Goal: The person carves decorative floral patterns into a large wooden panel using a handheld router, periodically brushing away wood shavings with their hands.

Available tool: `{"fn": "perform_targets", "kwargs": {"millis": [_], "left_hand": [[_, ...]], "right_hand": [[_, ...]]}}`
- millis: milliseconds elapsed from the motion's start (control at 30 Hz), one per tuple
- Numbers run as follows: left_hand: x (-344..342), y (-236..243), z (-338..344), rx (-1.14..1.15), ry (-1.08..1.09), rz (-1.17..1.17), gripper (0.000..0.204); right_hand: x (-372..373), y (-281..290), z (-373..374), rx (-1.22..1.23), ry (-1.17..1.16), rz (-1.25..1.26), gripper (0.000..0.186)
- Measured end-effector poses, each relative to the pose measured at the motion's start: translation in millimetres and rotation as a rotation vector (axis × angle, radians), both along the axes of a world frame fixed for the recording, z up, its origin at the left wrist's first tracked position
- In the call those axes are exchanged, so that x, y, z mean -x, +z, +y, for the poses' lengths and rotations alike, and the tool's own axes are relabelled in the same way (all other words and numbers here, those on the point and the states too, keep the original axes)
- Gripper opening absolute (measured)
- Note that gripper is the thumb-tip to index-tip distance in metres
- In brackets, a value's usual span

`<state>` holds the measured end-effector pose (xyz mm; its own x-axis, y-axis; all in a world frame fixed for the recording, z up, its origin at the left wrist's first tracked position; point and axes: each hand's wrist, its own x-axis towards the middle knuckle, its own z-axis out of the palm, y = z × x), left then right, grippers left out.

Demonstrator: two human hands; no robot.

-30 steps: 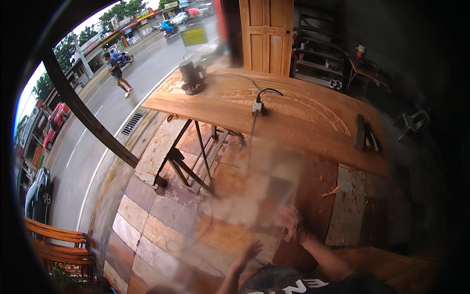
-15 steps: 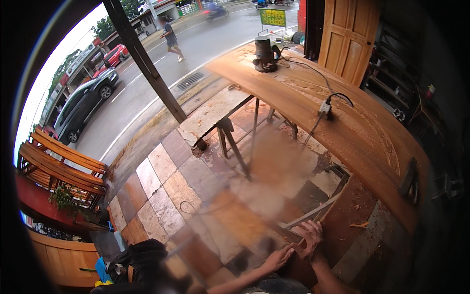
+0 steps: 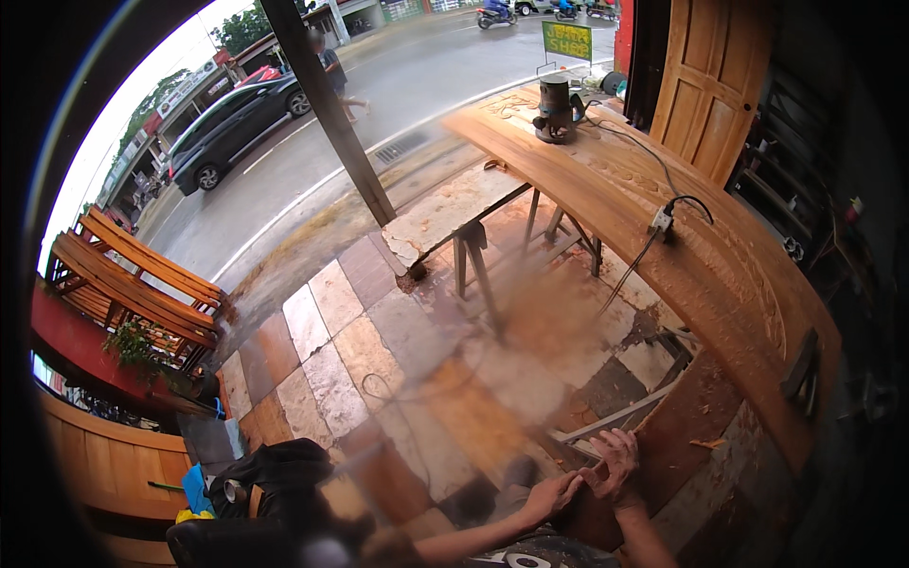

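My left hand (image 3: 551, 499) is low in the view with its fingers stretched out, their tips against my right hand. My right hand (image 3: 615, 462) is raised beside it, fingers loosely spread and partly bent. I see no object between the two hands. Ahead and to the right lies a large curved wooden panel (image 3: 653, 256) with carved patterns and shavings along it. A power router (image 3: 554, 112) stands upright on its far end, apart from both hands. A white plug connector (image 3: 660, 220) with black cords rests on the panel.
A pale dusty board (image 3: 445, 216) lies on a trestle left of the panel. Wooden benches (image 3: 133, 275) and a black cloth or bag (image 3: 284, 473) are at the left. A post (image 3: 327, 109) stands before the street, where a dark car (image 3: 237, 133) and a person (image 3: 333, 76) show.
The scene has shifted rightward in the view. On the street the dark car has advanced toward the post, and the walking person is now partly behind it. My hands stay together.
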<state>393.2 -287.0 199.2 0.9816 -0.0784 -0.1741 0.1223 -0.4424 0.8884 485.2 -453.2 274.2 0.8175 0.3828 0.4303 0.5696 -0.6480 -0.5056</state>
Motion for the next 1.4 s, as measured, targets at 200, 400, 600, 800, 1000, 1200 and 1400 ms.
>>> {"fn": "perform_targets", "kwargs": {"millis": [200, 400, 600, 800, 1000, 1200, 1400], "left_hand": [[-3.3, 11.0, 4.8, -0.1, -0.041, 0.029, 0.036], [20.8, 41.2, -17.2, -0.126, 0.035, 0.002, 0.04], [7.4, 8.1, -15.7, -0.236, 0.049, -0.114, 0.038], [-2.9, 66.2, -22.8, -0.432, -0.023, 0.14, 0.043], [-23.5, 64.4, -21.3, -0.547, -0.195, -0.014, 0.047], [-7.8, 39.3, -33.0, -0.33, -0.15, 0.076, 0.048], [-6.6, 35.5, -27.7, -0.438, -0.112, 0.115, 0.04]], "right_hand": [[8.9, 22.7, -13.2, -0.148, 0.189, -0.068, 0.058], [64.5, 42.1, -73.9, -0.398, 0.383, 0.039, 0.054], [118.6, 53.6, -176.7, -0.463, 0.219, 0.061, 0.056], [141.6, 19.0, -255.3, -0.452, -0.158, 0.125, 0.06], [165.9, -40.7, -310.4, -0.485, -0.588, 0.207, 0.052], [227.8, -93.1, -344.9, -0.61, -1.004, 0.747, 0.044], [283.8, -144.7, -360.7, -0.1, -0.867, 1.438, 0.063]]}}
